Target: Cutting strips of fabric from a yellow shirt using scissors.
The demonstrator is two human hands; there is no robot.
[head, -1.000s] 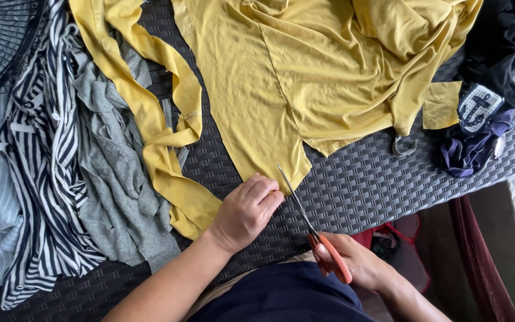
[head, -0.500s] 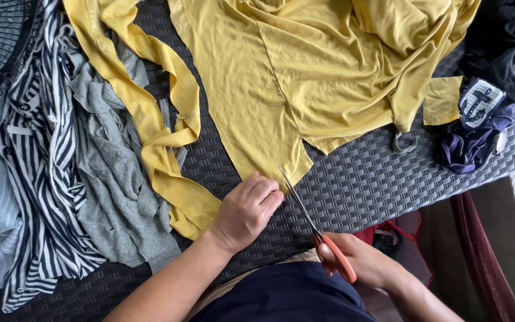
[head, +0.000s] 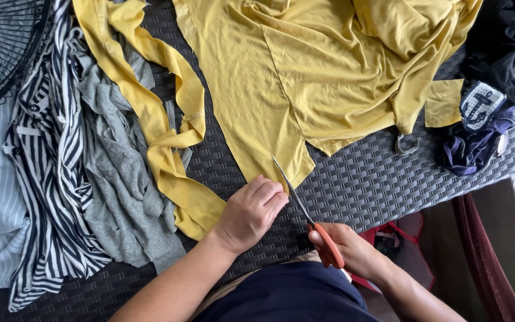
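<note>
Scissors (head: 305, 211), one pair in right hand (head: 347, 250), meet one yellow garment (head: 311, 77).

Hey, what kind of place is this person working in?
Probably a home sewing or upcycling spot: a dark woven table covered with a yellow garment, piled striped and grey clothes, orange-handled scissors.

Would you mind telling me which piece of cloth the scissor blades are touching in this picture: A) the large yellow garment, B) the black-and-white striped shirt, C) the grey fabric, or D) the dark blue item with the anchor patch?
A: the scissors, held in the right hand, have their blades at the bottom edge of the large yellow garment, right beside the left hand pressing that edge on the woven table.
</note>
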